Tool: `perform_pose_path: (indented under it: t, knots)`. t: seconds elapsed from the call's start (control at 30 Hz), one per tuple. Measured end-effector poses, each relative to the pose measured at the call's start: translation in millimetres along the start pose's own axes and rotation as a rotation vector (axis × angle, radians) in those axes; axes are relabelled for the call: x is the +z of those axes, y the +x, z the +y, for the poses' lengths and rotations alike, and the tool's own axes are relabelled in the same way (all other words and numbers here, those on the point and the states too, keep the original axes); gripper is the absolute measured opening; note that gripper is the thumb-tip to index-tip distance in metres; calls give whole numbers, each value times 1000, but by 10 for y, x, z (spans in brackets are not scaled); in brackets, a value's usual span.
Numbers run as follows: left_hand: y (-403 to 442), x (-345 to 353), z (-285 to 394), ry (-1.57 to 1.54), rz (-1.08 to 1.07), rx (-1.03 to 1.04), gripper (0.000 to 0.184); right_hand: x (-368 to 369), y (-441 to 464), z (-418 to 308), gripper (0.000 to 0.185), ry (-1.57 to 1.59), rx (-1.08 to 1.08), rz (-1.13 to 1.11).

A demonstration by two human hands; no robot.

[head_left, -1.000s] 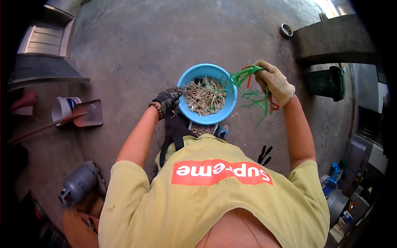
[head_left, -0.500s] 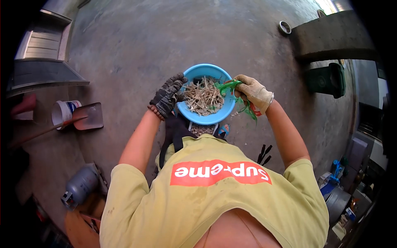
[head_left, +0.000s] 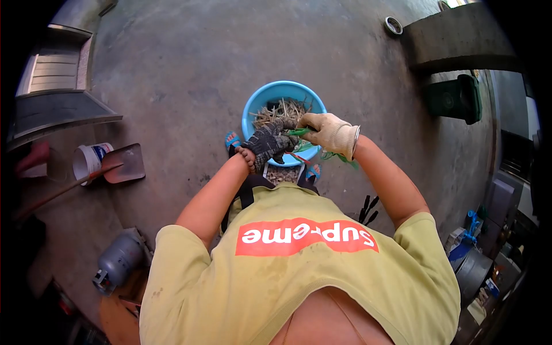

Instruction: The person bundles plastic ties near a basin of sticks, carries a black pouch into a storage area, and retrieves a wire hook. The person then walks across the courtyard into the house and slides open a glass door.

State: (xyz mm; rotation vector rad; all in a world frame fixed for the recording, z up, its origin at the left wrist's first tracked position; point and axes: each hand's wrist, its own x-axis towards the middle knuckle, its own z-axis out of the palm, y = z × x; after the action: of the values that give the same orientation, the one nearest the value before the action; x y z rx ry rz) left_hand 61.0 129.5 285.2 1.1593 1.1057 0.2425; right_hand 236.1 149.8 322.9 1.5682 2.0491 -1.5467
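Green strips [head_left: 299, 131] moved nearer left hand [head_left: 266, 144], pinched in right hand [head_left: 329, 133].

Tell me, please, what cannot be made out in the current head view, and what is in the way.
All in the head view:
Green strips: the stretch inside the right hand, hidden by that hand.
Left hand: whether it grips the strips; its own bent fingers obscure this.
Blue basin: its bottom, covered by stalks and hands.
Dark piece in the basin: too small, partly covered by stalks.
Shovel: its handle's end, lost in the dark border.
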Motion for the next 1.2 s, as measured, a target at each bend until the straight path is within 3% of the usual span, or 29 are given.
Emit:
perform_pose_path:
  t: [0.03,0.1,0.17,0.2,0.23,0.3,0.33,0.5,0.57,0.63,0.7,0.77,0.83,0.93,1.0,1.1,1.17,1.2]
  knots:
    - [-41,-52,4,-108,-55,-156,39,-31,-18,2,25,-29,50,-68]
    - [-37,-103,-243,-172,-44,-116,31,-28,-103,18,30,-10,67,-84]
    - [-29,-138,-412,-26,-56,29,27,-17,-176,38,31,197,95,-213]
    - [-95,-157,-330,-128,-49,-166,24,36,-196,79,30,304,71,-186]
    - [-112,-160,-381,-128,-52,-169,24,46,-216,108,30,307,74,-188]
    - [-141,-176,-489,-50,32,-1,22,46,-239,126,28,638,151,-131]
    - [-170,-180,-506,-21,42,28,23,49,-243,103,27,651,207,-91]
    - [-285,-204,-627,219,3,70,22,223,-203,228,27,513,149,-178]
    - [-347,-236,-628,384,-1,237,23,203,-267,160,28,189,22,-309]
    - [-382,-259,-546,327,-44,133,24,225,-277,134,26,108,5,-300]
    - [-392,-281,-646,87,26,143,24,188,-303,64,24,405,220,-323]
    - [-381,-309,-798,96,73,162,24,277,-219,230,22,525,164,-300]
    - [-426,-299,-707,104,118,183,24,310,-186,244,19,843,144,-154]
    - [-521,-231,-650,-93,-16,-12,24,178,-149,161,21,744,226,-157]
    - [-499,-175,-777,235,-38,212,24,152,-94,200,22,671,263,-179]
    - [-471,-141,-893,248,-140,197,24,200,-19,279,22,441,224,-180]
    - [-503,-102,-941,127,-110,132,22,334,90,488,23,373,209,-203]
    - [-546,-119,-877,-29,-78,4,21,362,136,547,25,307,192,-219]
